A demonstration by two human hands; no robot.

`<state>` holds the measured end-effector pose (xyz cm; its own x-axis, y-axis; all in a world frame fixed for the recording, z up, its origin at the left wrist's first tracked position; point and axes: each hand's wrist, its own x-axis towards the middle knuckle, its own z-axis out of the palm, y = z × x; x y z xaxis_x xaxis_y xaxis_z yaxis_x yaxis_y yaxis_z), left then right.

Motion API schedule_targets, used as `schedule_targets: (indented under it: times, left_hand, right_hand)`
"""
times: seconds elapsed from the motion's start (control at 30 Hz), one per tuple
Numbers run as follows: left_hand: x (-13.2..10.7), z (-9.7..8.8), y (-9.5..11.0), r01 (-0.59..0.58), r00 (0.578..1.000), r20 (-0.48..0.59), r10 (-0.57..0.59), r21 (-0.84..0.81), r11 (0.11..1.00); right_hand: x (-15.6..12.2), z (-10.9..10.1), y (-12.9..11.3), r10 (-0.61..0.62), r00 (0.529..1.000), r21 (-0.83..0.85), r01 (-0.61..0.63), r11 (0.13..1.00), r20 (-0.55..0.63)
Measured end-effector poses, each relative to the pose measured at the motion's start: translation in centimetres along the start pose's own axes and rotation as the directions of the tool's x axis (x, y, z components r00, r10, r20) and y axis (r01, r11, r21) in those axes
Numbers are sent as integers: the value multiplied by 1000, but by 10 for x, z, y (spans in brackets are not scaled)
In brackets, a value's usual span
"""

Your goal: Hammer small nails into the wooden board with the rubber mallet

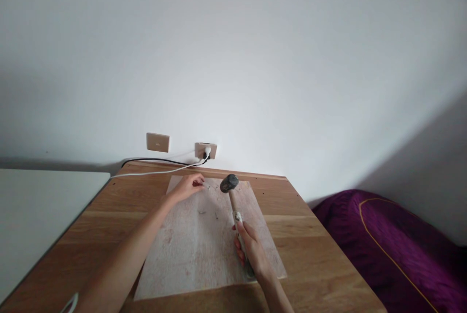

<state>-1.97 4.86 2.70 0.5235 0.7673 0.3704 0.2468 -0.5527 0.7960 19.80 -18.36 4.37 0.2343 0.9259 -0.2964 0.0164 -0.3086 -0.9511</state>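
My right hand (251, 247) is wrapped round the handle of a mallet (229, 183) with a dark, blunt head and a wooden shaft with a whitish grip. The mallet's head is raised over the far part of a pale, worn wooden board (182, 250). Near the board's far edge, my left hand (190, 185) has its fingers pinched together at a small thin nail (207, 186), only just visible at the fingertips. Other small nails (216, 216) show on the middle of the board, too small to tell whether they lie or stand.
Under the board is a brown wooden table (310, 264) against a white wall. A wall socket (206, 150) holds plugs, with a white cable (156, 173) and a black one running left. A white surface (44, 220) adjoins on the left; purple fabric (365, 240) bulges on the right.
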Motion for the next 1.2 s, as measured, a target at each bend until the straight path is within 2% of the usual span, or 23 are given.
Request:
schedule_targets:
  times: [0.2, 0.33, 0.5, 0.7, 0.9, 1.03, 1.13, 1.2]
  left_hand:
    - [0, 0, 0, -18, 1000, 27, 16, 61, 998]
    - [2, 2, -2, 3, 1000, -2, -3, 120, 993]
    - [2, 1, 0, 35, 999, 6, -36, 139, 990]
    - [-1, -1, 5, -23, 1000, 6, 23, 126, 992]
    - [-1, 0, 2, 24, 999, 27, -29, 164, 986]
    - [0, 1, 0, 6, 1000, 20, -10, 184, 983]
    - [0, 1, 0, 13, 1000, -7, -12, 165, 986]
    - [0, 1, 0, 21, 1000, -17, -19, 144, 989]
  right_hand:
    - [2, 0, -2, 4, 1000, -25, -4, 1000, 5]
    - [3, 2, -8, 22, 999, -34, -20, 999, 43]
    - [8, 12, -22, -28, 993, -10, 29, 1000, 111]
    - [12, 25, -36, -44, 991, -67, 53, 996, 127]
    - [13, 33, -37, -29, 992, -117, 43, 992, 123]
    - [19, 38, -32, -44, 989, -157, 66, 985, 142]
    - [21, 39, -29, 5, 992, -214, 22, 977, 123]
    - [19, 36, -29, 9, 994, -178, 11, 984, 108]
